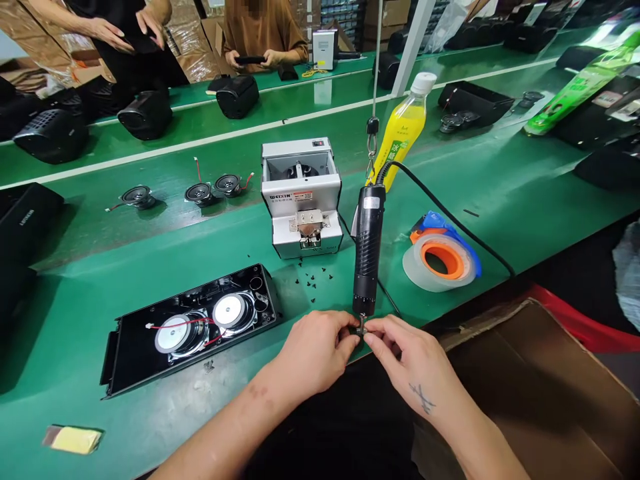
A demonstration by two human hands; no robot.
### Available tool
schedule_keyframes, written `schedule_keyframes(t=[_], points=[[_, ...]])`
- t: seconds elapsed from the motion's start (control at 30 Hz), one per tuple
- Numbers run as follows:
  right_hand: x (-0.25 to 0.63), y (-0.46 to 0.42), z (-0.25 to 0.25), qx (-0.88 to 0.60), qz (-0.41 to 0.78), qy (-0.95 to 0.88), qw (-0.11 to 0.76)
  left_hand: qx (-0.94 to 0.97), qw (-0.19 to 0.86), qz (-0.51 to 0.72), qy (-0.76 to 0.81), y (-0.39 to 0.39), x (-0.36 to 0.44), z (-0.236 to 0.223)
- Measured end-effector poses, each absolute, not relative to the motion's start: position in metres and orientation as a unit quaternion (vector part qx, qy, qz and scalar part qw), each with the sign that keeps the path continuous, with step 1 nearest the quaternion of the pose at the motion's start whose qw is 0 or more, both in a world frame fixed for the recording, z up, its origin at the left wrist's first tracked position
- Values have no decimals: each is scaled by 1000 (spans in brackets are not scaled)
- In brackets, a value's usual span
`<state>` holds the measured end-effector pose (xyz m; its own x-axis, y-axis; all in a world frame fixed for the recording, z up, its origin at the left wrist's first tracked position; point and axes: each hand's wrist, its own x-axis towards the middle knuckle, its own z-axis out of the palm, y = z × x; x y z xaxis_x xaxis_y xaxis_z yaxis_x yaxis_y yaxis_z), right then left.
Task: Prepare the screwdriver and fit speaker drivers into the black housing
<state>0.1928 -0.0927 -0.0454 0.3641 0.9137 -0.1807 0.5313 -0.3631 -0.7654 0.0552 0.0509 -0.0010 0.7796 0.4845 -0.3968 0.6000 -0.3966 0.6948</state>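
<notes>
Black screwdriver (369,250), one, tip (363,321) between two hands (320,347)

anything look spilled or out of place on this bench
Yes: small black screws lie scattered on the green tabletop, just in front of the silver-grey metal machine marked WEIXIN. They look odd lying loose, in no container. No damage stands out.

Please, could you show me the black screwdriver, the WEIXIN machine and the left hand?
Black screwdriver (369,250): head view, middle of its grip.
WEIXIN machine (303,204): head view, its front face.
Left hand (319,348): head view, back of the hand.
</notes>
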Motion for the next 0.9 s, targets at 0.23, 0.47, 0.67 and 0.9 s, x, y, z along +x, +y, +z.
schedule_keyframes(t=[0.23, 0.47, 0.67, 0.9], points=[[228, -122, -23, -830, 141, -404, 357, 820, 446, -19, 359, 62, 42, 24], [349, -91, -6, -885, 35, -372, 278, 826, 448, 8, 342, 41, 27, 23], [377, -54, -37, -917, 153, -325, 175, 832, 449, 17, 326, 40, 27, 13], [394, -70, -24, -839, 343, -337, 253, 796, 480, 15, 368, 44, 37, 28]])
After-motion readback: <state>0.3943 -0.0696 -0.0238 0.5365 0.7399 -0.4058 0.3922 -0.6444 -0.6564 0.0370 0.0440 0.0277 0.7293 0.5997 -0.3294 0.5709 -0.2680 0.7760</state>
